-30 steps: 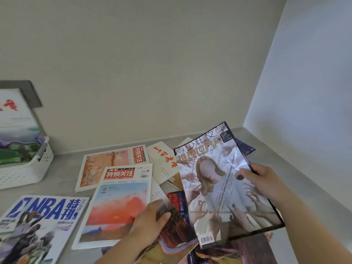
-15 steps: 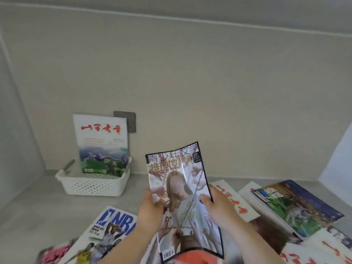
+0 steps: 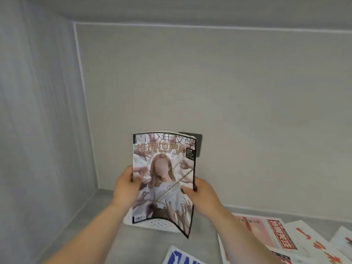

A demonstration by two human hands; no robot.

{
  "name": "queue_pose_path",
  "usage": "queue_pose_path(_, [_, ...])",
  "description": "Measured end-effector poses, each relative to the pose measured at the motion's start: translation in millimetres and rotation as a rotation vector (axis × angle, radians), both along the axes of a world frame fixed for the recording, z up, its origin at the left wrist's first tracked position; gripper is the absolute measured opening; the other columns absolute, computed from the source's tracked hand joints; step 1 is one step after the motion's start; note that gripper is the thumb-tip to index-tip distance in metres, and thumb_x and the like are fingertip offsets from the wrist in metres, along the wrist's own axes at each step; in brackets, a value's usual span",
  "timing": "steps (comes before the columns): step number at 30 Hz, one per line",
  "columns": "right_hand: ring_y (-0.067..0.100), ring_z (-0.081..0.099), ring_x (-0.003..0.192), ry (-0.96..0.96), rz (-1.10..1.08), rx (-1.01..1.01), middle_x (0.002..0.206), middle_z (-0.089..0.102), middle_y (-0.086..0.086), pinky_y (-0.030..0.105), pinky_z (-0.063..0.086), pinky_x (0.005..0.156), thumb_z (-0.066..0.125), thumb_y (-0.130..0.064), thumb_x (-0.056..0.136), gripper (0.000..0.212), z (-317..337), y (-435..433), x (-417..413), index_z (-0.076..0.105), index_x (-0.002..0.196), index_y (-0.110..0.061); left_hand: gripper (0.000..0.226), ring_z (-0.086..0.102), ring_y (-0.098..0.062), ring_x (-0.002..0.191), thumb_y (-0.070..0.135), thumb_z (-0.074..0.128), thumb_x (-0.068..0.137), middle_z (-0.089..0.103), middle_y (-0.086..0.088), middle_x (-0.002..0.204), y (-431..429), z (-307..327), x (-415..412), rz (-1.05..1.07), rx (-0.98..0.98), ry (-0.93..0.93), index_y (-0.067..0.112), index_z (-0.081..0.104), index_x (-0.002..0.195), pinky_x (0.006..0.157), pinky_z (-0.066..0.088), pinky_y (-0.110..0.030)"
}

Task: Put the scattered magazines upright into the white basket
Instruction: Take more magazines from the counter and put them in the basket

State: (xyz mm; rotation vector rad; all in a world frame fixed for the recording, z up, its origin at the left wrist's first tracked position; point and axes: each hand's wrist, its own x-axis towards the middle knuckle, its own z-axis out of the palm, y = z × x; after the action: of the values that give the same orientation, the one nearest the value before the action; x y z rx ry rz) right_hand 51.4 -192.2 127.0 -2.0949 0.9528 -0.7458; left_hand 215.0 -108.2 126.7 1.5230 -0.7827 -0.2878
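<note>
I hold a magazine [image 3: 164,180] with a pale cover of a blonde figure and chains upright in front of me. My left hand [image 3: 127,184] grips its left edge and my right hand [image 3: 201,191] grips its right edge. The cover bows slightly. Directly behind and below it, only a strip of the white basket [image 3: 156,224] shows, near the back left corner of the grey surface. What stands in the basket is hidden by the magazine.
Other magazines lie flat at the lower right: a pink one with a red title block [image 3: 266,235], a white one with red brush script [image 3: 314,242], and a blue-lettered one [image 3: 181,258] at the bottom. A dark wall plate [image 3: 198,143] sits behind. Walls close the left and back.
Both hands carried the magazine left and away toward the basket, which it now covers. The view swung left and up, so most of the scattered magazines left the frame.
</note>
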Motion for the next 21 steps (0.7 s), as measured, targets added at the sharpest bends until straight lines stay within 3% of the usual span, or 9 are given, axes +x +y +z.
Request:
queue_pose_path(2, [0.019, 0.059, 0.107, -0.009, -0.008, 0.012, 0.116, 0.066, 0.004, 0.024, 0.043, 0.084, 0.054, -0.017, 0.087, 0.027, 4, -9, 24, 0.060, 0.113, -0.016, 0.022, 0.057, -0.017, 0.080, -0.006, 0.043, 0.086, 0.061, -0.005, 0.096, -10, 8, 28, -0.001, -0.036, -0.027, 0.010, 0.058, 0.089, 0.059, 0.046, -0.014])
queue_pose_path(5, [0.022, 0.059, 0.109, -0.017, -0.073, 0.009, 0.116, 0.066, 0.006, 0.028, 0.045, 0.088, 0.053, -0.017, 0.087, 0.029, 1, -26, 52, 0.060, 0.115, -0.017, 0.022, 0.056, -0.014, 0.075, -0.005, 0.044, 0.087, 0.061, -0.004, 0.095, -29, 7, 60, 0.002, -0.034, -0.054, 0.006, 0.062, 0.093, 0.047, 0.040, 0.001])
queue_pose_path(9, [0.023, 0.058, 0.111, 0.021, -0.131, 0.068, 0.122, 0.063, 0.007, 0.031, 0.045, 0.092, 0.050, -0.012, 0.087, 0.034, -16, -46, 71, 0.057, 0.120, -0.017, 0.022, 0.055, -0.016, 0.084, -0.001, 0.048, 0.087, 0.062, -0.003, 0.099, -52, -16, 79, 0.019, 0.094, -0.100, 0.006, 0.065, 0.098, 0.064, 0.043, -0.017])
queue_pose_path(11, [0.020, 0.060, 0.094, 0.042, -0.134, 0.113, 0.121, 0.064, 0.008, 0.027, 0.046, 0.085, 0.051, -0.011, 0.086, 0.035, -30, -53, 77, 0.057, 0.120, -0.017, 0.022, 0.055, -0.019, 0.087, -0.002, 0.048, 0.086, 0.064, -0.008, 0.104, -59, -34, 86, 0.013, 0.157, -0.089, 0.004, 0.065, 0.099, 0.069, 0.043, -0.019])
queue_pose_path(14, [0.009, 0.042, 0.056, 0.088, -0.145, 0.188, 0.115, 0.066, 0.013, 0.021, 0.037, 0.057, 0.050, -0.011, 0.086, 0.034, -54, -63, 83, 0.058, 0.118, -0.016, 0.022, 0.060, -0.029, 0.095, 0.000, 0.051, 0.085, 0.067, -0.015, 0.110, -67, -56, 94, 0.027, 0.264, -0.131, 0.004, 0.066, 0.101, 0.076, 0.040, -0.028])
queue_pose_path(18, [0.002, 0.038, 0.052, 0.034, -0.168, 0.288, 0.112, 0.067, 0.011, 0.013, 0.034, 0.051, 0.050, -0.006, 0.085, 0.034, -76, -73, 92, 0.060, 0.116, -0.016, 0.022, 0.060, -0.030, 0.099, 0.001, 0.052, 0.084, 0.068, -0.016, 0.109, -76, -73, 97, 0.080, 0.341, -0.127, 0.004, 0.068, 0.098, 0.073, 0.035, -0.024])
queue_pose_path(21, [0.003, 0.041, 0.051, -0.008, -0.215, 0.324, 0.094, 0.067, 0.007, 0.005, 0.033, 0.044, 0.050, -0.004, 0.084, 0.029, -82, -81, 97, 0.063, 0.109, -0.012, 0.019, 0.057, -0.027, 0.087, 0.002, 0.051, 0.085, 0.069, -0.016, 0.105, -86, -76, 98, 0.117, 0.323, -0.092, 0.006, 0.067, 0.094, 0.070, 0.034, -0.023])
